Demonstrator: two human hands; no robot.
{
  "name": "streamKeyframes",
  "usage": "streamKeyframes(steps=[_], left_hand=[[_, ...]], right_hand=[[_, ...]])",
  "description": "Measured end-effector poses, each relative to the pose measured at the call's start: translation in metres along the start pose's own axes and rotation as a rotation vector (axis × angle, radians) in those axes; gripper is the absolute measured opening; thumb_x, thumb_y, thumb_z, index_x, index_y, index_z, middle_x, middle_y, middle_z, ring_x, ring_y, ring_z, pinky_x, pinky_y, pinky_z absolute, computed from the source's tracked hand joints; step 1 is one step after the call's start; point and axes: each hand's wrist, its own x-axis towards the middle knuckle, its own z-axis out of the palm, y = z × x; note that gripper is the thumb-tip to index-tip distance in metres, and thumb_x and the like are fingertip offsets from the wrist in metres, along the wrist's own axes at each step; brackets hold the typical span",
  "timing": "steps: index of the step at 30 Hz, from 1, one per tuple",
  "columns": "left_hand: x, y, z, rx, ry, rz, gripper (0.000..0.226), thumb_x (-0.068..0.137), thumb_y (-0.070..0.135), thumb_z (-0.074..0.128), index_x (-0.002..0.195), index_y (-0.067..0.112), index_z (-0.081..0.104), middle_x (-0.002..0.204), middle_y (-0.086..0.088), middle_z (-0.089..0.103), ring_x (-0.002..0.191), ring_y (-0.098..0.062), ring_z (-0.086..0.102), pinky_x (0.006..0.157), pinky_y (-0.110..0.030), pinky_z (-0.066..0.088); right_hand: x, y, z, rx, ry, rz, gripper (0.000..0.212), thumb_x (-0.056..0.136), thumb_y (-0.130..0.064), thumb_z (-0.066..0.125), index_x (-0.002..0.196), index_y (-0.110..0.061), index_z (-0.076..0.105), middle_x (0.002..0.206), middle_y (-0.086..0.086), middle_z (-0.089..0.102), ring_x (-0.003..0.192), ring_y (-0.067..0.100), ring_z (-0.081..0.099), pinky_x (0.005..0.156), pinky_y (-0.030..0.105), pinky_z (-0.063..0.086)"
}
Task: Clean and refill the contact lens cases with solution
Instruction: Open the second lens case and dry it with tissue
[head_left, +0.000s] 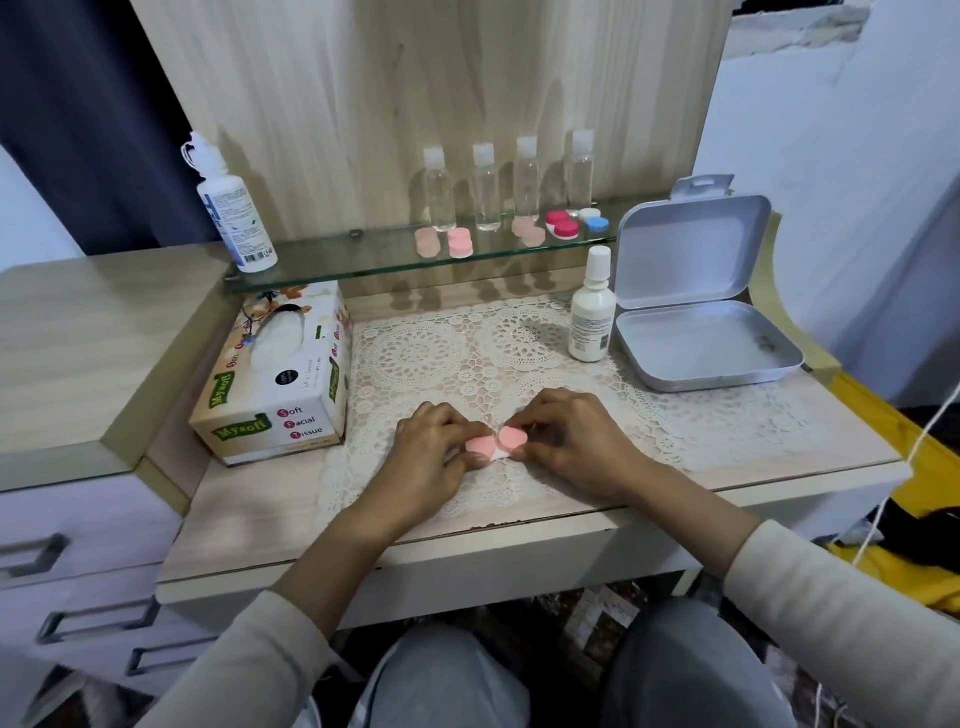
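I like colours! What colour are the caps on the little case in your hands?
The caps are pink; head view.

tissue box (275, 384) left on desk (260, 519), small bottle (592, 319) and tin (696, 343) right — glass shelf (337, 265) behind, bearing bottles (487, 192), lens cases (563, 224).

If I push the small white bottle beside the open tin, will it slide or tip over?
The small white bottle is tall and narrow, so it probably tips. It seems to stand on the lace mat, which likely catches its base.
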Motion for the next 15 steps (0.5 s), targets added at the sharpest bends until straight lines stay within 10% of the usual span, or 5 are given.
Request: streamKeyframes(steps=[7, 12, 15], left_hand=[[0.004, 0.004, 0.002, 0.137, 0.06, -0.164, 0.059, 0.05, 0.076, 0.056, 0.078, 0.024, 0.052, 0.084, 0.01, 0.05, 0.088, -0.011, 0.041, 0.076, -0.029, 0.03], [-0.008, 0.005, 0.002, -0.235, -0.002, -0.126, 0.052, 0.079, 0.042, 0.065, 0.126, 0.029, 0.045, 0.122, 0.011, 0.057, 0.117, -0.007, 0.048, 0.102, -0.035, 0.037], [-0.019, 0.002, 0.002, -0.202, 0.093, -0.085, 0.041, 0.086, 0.024, 0.063, 0.125, 0.026, 0.05, 0.108, 0.012, 0.065, 0.108, -0.01, 0.057, 0.096, -0.042, 0.044]], right_hand=[[-0.002, 0.001, 0.002, 0.03, 0.043, -0.025, 0.028, 0.074, -0.017, 0.075, 0.101, -0.011, 0.072, 0.093, 0.004, 0.066, 0.081, 0.01, 0.052, 0.074, 0.019, 0.04], [-0.002, 0.004, 0.005, 0.054, 0.054, -0.032, 0.027, 0.074, -0.016, 0.076, 0.1, -0.009, 0.072, 0.09, 0.006, 0.065, 0.081, 0.014, 0.053, 0.074, 0.024, 0.043], [-0.003, 0.005, 0.005, 0.075, 0.056, -0.028, 0.027, 0.075, -0.015, 0.074, 0.102, -0.01, 0.071, 0.091, 0.005, 0.065, 0.084, 0.016, 0.055, 0.077, 0.027, 0.046]])
